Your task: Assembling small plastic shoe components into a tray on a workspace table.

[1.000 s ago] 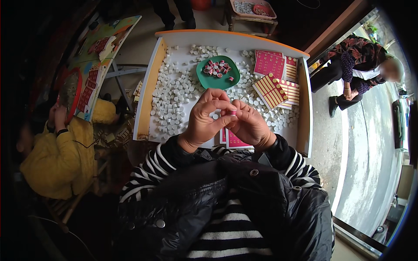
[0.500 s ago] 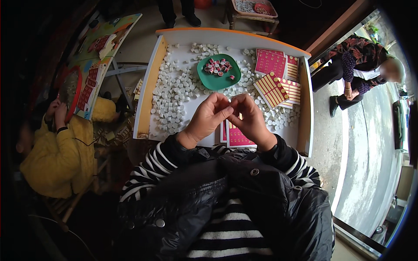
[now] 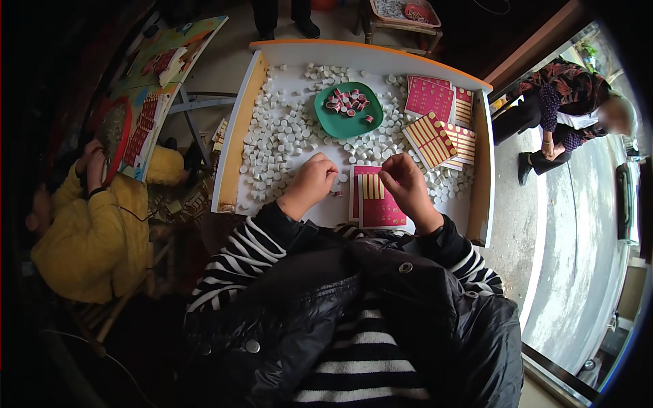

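In the middle of the shallow tray, my left hand point(image 3: 311, 185) is closed, its thumb and fingers together over the tray floor. Just beside its fingertips lies a small red-and-white piece point(image 3: 337, 194). My right hand point(image 3: 408, 187) pinches at the upper part of a red label sheet point(image 3: 388, 212) with pale yellow strips; whatever is between those fingertips is too small to make out. Another sheet shows partly beneath it. Beyond my hands, a green plate point(image 3: 333, 126) holds several small white pieces wrapped in red.
Many small white caps point(image 3: 262, 158) cover the white tray, whose wooden side point(image 3: 235, 160) stands at left. More red and yellow sheets point(image 3: 430, 139) lie at right. Someone in a yellow coat point(image 3: 88, 245) works at a side table; another person point(image 3: 561, 109) sits at right.
My hands have moved apart from where they met above the tray. The right one has come down to the label sheet, the left one toward the tray floor. A red-and-white piece now shows there.
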